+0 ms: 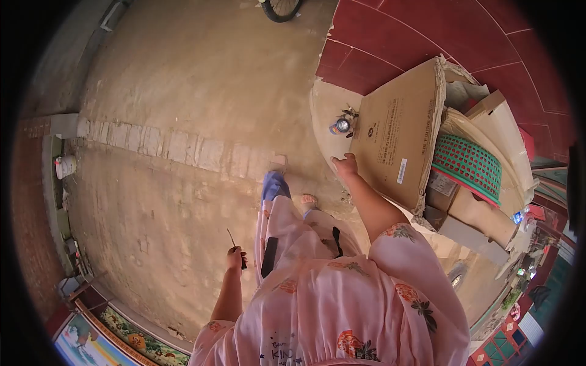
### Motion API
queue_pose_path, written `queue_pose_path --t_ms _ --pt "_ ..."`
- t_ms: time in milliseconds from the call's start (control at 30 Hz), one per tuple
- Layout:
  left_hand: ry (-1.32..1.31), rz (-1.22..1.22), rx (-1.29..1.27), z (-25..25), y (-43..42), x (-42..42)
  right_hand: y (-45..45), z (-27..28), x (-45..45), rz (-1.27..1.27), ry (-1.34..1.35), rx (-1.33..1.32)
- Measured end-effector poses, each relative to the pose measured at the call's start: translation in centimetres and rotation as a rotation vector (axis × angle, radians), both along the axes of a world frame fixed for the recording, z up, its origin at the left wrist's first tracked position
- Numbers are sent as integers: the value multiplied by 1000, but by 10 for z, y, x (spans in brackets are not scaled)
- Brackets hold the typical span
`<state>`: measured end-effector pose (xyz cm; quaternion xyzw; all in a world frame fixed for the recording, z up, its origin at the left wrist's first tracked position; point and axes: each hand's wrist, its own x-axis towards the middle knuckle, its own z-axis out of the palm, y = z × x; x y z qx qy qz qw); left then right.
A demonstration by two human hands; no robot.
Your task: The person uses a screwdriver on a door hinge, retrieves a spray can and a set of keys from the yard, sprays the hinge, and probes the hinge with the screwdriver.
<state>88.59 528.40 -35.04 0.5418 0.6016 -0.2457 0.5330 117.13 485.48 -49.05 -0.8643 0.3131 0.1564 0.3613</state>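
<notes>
My left hand (236, 258) is closed around the black handle of a screwdriver (231, 239), its thin shaft pointing away from me, low beside my left leg. My right hand (345, 165) is stretched forward with its fingers apart and holds nothing that I can see. It is beside the lower left edge of a large cardboard box (394, 131) with printed text and a white label; whether it touches the cardboard I cannot tell. Just beyond my fingers, a small round metallic and blue object (342, 125) with dark parts stands on a pale cardboard flap (326, 104).
A green plastic basket (467, 168) and more folded cardboard (482, 222) are stacked behind the box at my right. Dark red tiles (415, 30) lie beyond. A wheel (281, 8) shows at the far end. A brick strip (177, 146) crosses the earthen floor, and a white bucket (65, 166) stands left.
</notes>
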Motion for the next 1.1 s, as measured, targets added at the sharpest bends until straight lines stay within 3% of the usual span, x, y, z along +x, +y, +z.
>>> queue_pose_path --t_ms 233,333,567,733,833,933,1000,1067,1100 --pt "-190 -178 -106 -18 26 219 3 10 89 -175 -4 -58" --pt "-218 -238 -166 -5 12 274 1 -66 92 -358 -79 -4" --pt "40 -455 -158 -37 31 269 24 -67 121 -426 -117 -327" --pt "133 -534 -138 -58 56 268 25 -49 114 -369 -246 -238" --pt "-94 -860 56 -70 54 282 38 -37 91 -399 -298 -131" --pt "-291 -954 90 -59 18 327 75 22 77 -398 -276 44" --pt "-620 -1281 101 -86 7 344 95 62 75 -291 -175 94" --pt "-593 -1350 -66 -42 -47 395 114 85 76 -220 -99 230" --pt "-729 -1399 60 -32 -72 407 122 92 77 -188 -104 318"
